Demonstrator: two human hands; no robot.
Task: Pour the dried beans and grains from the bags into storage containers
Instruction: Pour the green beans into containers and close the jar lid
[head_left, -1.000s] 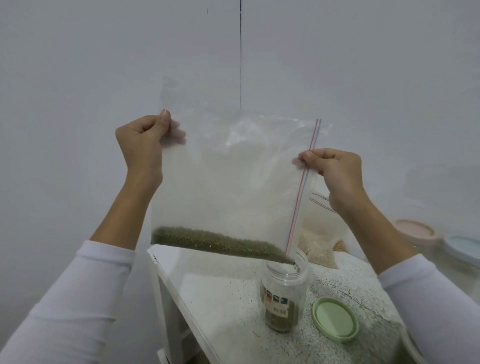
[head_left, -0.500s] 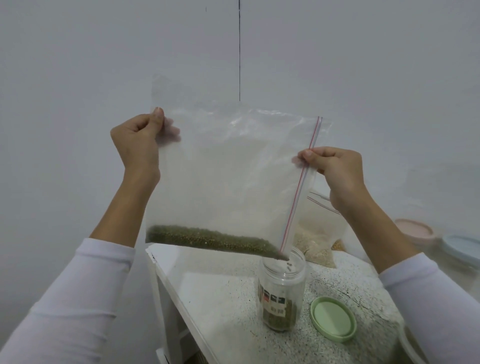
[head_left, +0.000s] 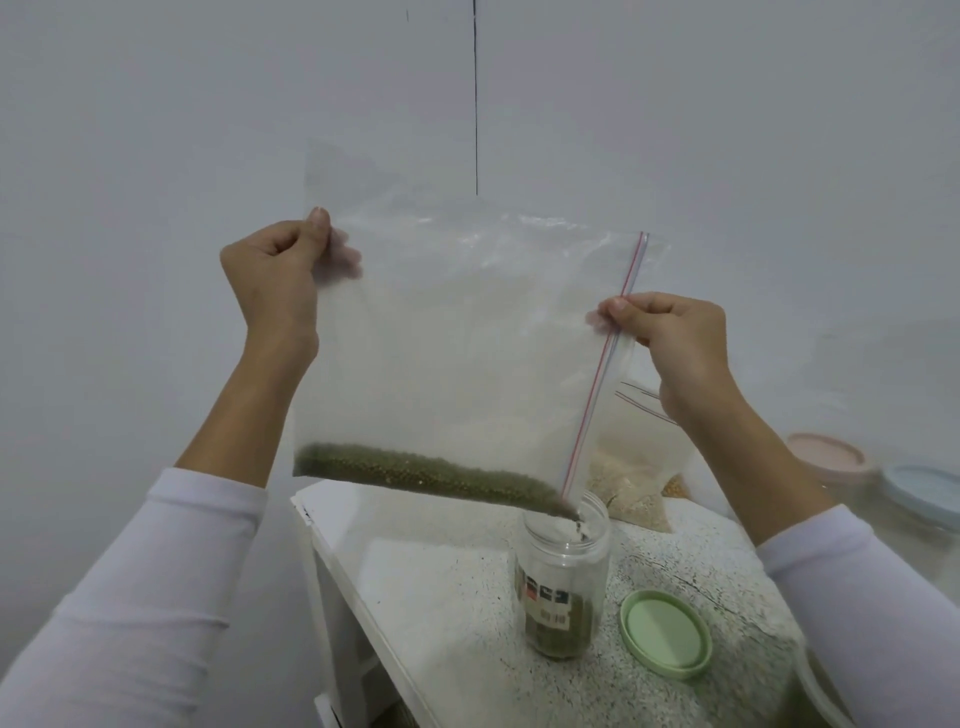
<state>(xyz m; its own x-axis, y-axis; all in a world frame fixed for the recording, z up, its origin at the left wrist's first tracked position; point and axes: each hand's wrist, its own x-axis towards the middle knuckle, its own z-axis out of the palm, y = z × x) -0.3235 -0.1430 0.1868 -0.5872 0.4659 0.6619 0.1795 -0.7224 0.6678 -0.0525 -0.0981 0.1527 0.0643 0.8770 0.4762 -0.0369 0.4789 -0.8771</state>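
I hold a clear zip bag (head_left: 457, 338) turned on its side above the table. My left hand (head_left: 280, 275) pinches its upper left corner, and my right hand (head_left: 670, 338) pinches the red-and-blue zip edge. Green beans (head_left: 415, 470) lie along the bag's lower edge, sloping down to the right. The bag's lowest corner sits inside the mouth of a clear labelled jar (head_left: 563, 577), which has green beans at its bottom. The jar's green lid (head_left: 666, 633) lies flat to its right.
The jar stands on a speckled white table (head_left: 441, 597) whose left edge drops off. Behind it leans another zip bag of pale grains (head_left: 634, 493). At the right are containers with a pink lid (head_left: 826, 457) and a blue lid (head_left: 922, 486).
The bag's left side has risen slightly and the beans have slid toward the lower right corner, which now reaches into the jar's mouth.
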